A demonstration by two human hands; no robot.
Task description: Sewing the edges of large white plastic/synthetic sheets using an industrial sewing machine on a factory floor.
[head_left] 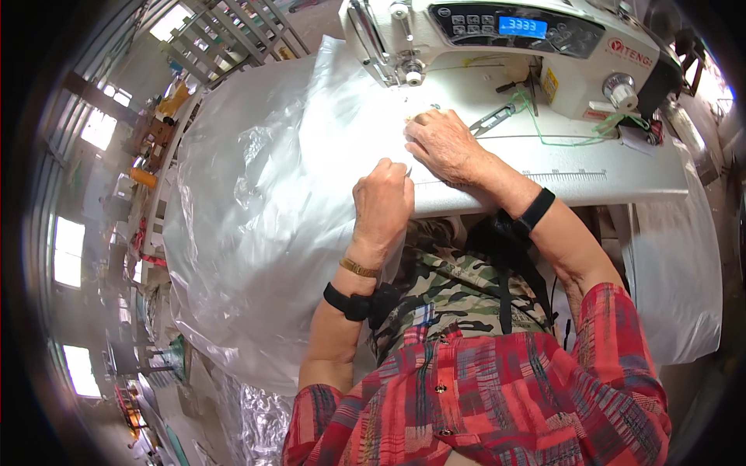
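Note:
A large translucent plastic sheet (241,186) spreads over the left of the sewing machine's bed and hangs toward my lap. My left hand (382,200) is closed in a fist at the sheet's right edge, by the front of the bed, gripping the plastic. A small dark tip shows beside its thumb, too small to name. Just right of and below the needle area, my right hand (447,147) rests on the bed with curled fingers pressed together. Glare hides what those fingertips hold. Above both hands stands the white sewing machine (412,74), its lamp lit.
Thread snips (493,119) lie right of my right hand, with loose green thread (536,128) around them. A dark-handled tool (509,87) is under the machine arm. More plastic sheeting (672,264) hangs at the right. A slatted metal rack (225,39) stands at the far left.

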